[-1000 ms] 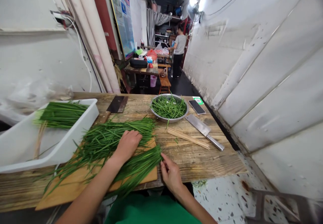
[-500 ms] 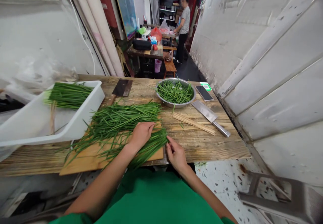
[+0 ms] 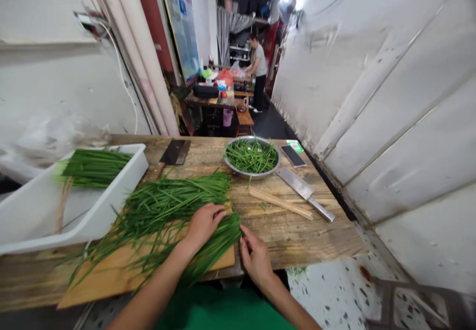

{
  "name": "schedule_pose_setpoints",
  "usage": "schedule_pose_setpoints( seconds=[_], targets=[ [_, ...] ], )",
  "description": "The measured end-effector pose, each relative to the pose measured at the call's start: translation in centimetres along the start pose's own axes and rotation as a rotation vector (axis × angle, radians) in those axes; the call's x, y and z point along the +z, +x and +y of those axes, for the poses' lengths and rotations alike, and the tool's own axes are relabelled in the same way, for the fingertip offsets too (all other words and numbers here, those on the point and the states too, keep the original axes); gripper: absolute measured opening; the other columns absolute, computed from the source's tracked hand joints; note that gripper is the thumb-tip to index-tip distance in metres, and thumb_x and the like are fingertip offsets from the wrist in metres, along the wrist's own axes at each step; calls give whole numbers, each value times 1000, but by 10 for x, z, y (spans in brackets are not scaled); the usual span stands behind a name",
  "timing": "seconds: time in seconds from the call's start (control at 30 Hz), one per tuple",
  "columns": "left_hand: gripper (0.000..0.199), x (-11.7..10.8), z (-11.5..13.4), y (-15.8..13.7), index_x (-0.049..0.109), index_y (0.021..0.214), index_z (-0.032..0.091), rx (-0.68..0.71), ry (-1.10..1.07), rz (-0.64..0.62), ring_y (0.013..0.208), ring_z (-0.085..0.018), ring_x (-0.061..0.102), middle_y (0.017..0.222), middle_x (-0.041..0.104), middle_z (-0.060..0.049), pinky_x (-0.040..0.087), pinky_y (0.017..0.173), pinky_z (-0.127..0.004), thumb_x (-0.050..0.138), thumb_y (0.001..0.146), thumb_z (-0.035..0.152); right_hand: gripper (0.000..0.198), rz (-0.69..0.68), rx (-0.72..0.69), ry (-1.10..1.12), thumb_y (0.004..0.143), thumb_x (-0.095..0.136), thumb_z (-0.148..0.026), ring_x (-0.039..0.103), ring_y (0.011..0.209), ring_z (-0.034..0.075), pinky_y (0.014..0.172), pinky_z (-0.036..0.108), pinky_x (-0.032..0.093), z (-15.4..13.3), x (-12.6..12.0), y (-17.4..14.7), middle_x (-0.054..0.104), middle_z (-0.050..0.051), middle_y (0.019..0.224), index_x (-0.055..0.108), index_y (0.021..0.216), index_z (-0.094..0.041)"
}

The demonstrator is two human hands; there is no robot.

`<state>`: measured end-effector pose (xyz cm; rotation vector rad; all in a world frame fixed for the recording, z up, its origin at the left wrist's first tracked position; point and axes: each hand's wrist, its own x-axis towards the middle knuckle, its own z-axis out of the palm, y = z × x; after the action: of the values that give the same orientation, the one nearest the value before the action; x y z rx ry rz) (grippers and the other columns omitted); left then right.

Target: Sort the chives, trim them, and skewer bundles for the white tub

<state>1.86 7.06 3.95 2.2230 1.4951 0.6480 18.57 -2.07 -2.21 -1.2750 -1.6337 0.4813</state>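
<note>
Handling chive bunch on cutting board: left hand half-curled, right hand near-pinched, holds unclear; steel bowl beyond board filled, board's chive heap seemingly pending.

White tray — cut off, left edge
Stool blurred, lower right — left hand hides some greens, lower centre.

The stalks are green, the tub white, the floor dark-speckled

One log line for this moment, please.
left hand: at near greens bundle; right hand: at bundle's right end; board: under bundle; metal-handled cleaver: on table
</note>
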Motion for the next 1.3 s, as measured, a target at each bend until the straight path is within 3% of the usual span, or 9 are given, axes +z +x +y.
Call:
schedule_pose_setpoints(
  seconds=[0.23, 0.67, 0.9, 1.07, 1.3],
  targets=[
    [26, -12, -10, 0, 66, 82, 20, 19, -39, -140, 68, -15, 53, 75, 59, -2, 38, 65, -23, 47, 78, 37, 34, 26, -19, 0, 83, 41, -18, 64, 85, 16, 74, 26, 52, 0, 3, 4, 65, 7, 100, 52, 116, -19],
    [20, -10, -33, 26, 66, 85, 17, 64, 159, 57, 79, -18, 54, 82, 63, -6, 39, 75, -27, 50, 77, 25, 34, 18, -15, -11, 83, 41, -19, 63, 86, 18, 74, 29, 52, 1, 3, 1, 66, 9, 96, 53, 115, -16],
    [26, -18, -21, 5, 66, 86, 18, 161, 119, 168, 80, -18, 54, 82, 64, -6, 39, 78, -29, 43, 83, 30, 34, 4, -22, -24, 83, 41, -19, 63, 87, 19, 73, 30, 53, 4, 4, -1, 65, 10, 99, 53, 115, -16],
    [21, -15, -7, -5, 66, 83, 20, 163, 27, 3, 78, -17, 56, 83, 65, -4, 40, 74, -27, 46, 80, 25, 35, -6, -25, -21, 84, 41, -19, 63, 87, 18, 74, 29, 52, 5, 4, -1, 65, 9, 99, 51, 117, -16],
    [11, -4, -3, 0, 59, 72, 17, 101, -144, -3, 66, -13, 54, 71, 61, 0, 39, 63, -22, 48, 75, 18, 35, -2, -20, -21, 84, 41, -19, 63, 86, 17, 74, 28, 52, 5, 2, -3, 64, 9, 102, 51, 117, -18]
  ],
)
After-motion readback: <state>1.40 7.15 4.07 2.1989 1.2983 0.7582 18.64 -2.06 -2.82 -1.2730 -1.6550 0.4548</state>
